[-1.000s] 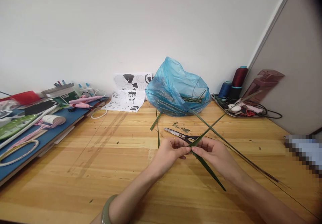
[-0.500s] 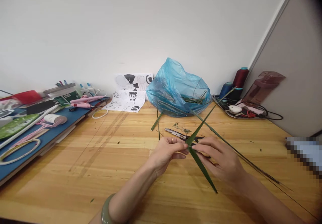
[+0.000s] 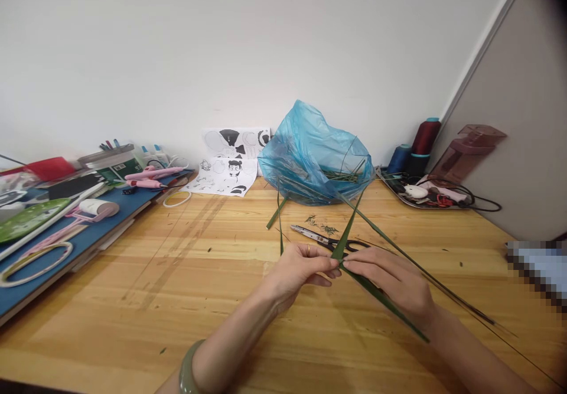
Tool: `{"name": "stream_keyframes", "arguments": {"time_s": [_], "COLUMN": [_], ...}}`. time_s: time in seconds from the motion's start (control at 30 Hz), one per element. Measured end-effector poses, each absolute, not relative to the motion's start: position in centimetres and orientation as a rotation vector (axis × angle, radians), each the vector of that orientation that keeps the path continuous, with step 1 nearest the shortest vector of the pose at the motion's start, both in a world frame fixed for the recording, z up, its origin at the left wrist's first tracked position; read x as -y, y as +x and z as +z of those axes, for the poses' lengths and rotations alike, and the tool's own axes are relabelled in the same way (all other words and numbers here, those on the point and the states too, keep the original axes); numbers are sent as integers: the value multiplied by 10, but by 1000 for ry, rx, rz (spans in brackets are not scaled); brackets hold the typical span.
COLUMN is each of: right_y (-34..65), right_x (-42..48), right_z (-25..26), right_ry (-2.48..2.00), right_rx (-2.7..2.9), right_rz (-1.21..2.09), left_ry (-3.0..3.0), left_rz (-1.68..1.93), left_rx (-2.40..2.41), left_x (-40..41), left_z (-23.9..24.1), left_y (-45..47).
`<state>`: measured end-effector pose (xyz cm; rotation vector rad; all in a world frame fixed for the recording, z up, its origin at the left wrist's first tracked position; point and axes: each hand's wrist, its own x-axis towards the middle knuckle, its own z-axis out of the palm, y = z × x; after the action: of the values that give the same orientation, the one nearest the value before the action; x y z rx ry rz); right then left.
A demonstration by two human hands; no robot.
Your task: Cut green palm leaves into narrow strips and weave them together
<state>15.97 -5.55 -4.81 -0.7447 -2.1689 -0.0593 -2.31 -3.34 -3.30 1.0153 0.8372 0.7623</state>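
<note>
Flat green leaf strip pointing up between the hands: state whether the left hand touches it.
Touching. The head view shows the bare left hand with its thumb tip pressed on the strip's lower end, no gap showing.

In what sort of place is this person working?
Probably a handicraft workspace, judging by the handheld green strip, the scissors and the thread spools.

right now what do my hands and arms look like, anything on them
Both are bare, with no gloves, and no sleeves show on the forearms. The left hand has a thin gold-coloured ring on one finger, and a smooth grey-green bangle circles that arm. Nothing worn shows on the right hand.
</note>
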Motion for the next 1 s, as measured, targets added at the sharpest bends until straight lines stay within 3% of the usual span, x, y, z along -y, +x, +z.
{"name": "stream_keyframes", "arguments": {"time_s": [0.13,0.37,0.5,0.93,1.0], "right_y": [151,136,133,135,140], "right_x": [56,58,54,48,49], "right_z": [-45,-39,-40,-46,-46], "right_ry": [-774,-1098,-1136,-1189,-1198], "right_rx": [2068,1609,1424,1355,1362], "right_rz": [78,794,990,1075,825], "left_ry": [1014,1113,1195,1151,1037], "left_rz": [872,1046,1043,1025,1007], "left_rx": [-868,-902,-895,-991,-958], "left_x": [33,36,35,35,32], "left_z": [-35,-36,-36,-36,-36], "left_y": [-20,-18,-18,-16,-19]}}
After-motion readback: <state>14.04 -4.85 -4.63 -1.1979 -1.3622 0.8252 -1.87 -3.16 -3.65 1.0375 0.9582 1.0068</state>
